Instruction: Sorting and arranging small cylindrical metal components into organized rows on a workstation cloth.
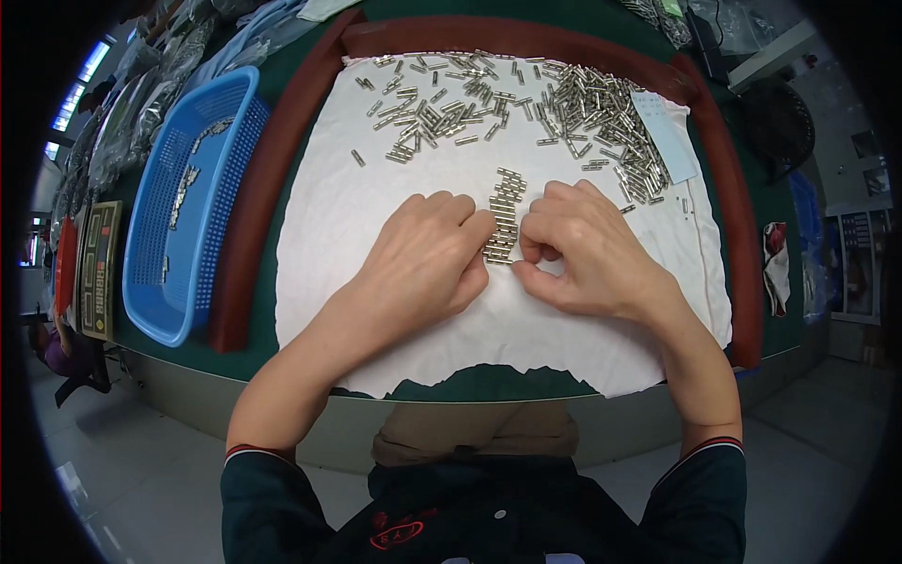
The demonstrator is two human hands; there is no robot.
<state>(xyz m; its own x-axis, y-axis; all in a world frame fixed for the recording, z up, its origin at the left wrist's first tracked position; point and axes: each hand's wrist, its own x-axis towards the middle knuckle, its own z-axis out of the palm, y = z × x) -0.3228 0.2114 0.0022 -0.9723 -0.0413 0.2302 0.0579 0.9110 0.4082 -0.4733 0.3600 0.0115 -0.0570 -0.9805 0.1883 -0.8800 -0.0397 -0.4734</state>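
Left hand (427, 246) and right hand (590, 246), fingers curled, flank a column of small metal cylinders (505, 213) on white cloth (329, 216). Whether either hand grips a cylinder cannot be told

Two hands, one left hand (427, 246) and one right hand (590, 246), above one white cloth (324, 230); on it, one pale-blue slip (665, 136) and metal tubes (592, 108) too many to count; around it, three brown bars (517, 36); to its left, one blue basket (228, 174).

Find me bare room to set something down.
Bare white cloth lies between the left hand and brown left rim, and, closer in, between the forearms. Crowded: the far side, with loose metal pieces thickest rightward, and left of the right hand, with a metal row.
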